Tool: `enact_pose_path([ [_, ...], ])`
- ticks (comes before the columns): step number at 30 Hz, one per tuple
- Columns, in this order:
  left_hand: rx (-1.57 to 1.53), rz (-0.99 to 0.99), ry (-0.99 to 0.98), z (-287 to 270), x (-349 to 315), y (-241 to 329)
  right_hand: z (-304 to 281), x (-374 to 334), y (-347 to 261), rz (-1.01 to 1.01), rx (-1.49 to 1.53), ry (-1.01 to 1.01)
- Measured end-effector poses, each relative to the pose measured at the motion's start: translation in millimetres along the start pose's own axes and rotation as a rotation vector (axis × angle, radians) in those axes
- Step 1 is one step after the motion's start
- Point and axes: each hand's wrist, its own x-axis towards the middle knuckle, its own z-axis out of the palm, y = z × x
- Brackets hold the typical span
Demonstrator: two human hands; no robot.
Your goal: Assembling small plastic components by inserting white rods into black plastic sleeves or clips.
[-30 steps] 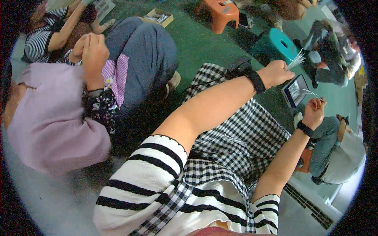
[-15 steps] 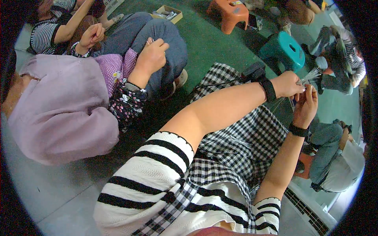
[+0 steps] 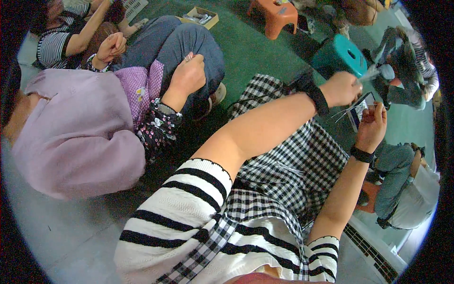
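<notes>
My left hand (image 3: 341,89), slightly smeared by motion, is closed round a bundle of thin whitish strands (image 3: 371,75) that fans out blurred past its fingers. Lower and to the right, my right hand (image 3: 371,127) is closed, thumb and fingertips pinched on a thin strand. Several fine strands (image 3: 338,115) stick out in the gap between the hands; which hand they belong to I cannot tell. A few pale strands (image 3: 289,168) lie on the black-and-white checked apron (image 3: 269,156) over my lap. Both wrists wear black bands.
Beyond my hands are a teal stool (image 3: 341,54) and an orange stool (image 3: 274,19). A flat dark object with a pale edge (image 3: 355,118) lies behind my right hand. At left sits a person in lilac (image 3: 80,137); a yellow box (image 3: 202,18) stands behind. Other people sit at right.
My hands have drawn apart: the left up and slightly left with the bundle, the right slightly down and right. The flat dark object between them now shows more.
</notes>
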Motion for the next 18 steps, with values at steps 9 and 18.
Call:
enact_pose_path([
  [9,0.616,-0.094,0.193,-136.8,-75.3,37.1,-21.7,10.0,-5.2,0.001,0.099,0.018],
  [18,1.571,-0.658,0.087,-188.8,-205.6,-46.2,-14.4,-0.7,-5.3,0.016,0.128,0.031],
])
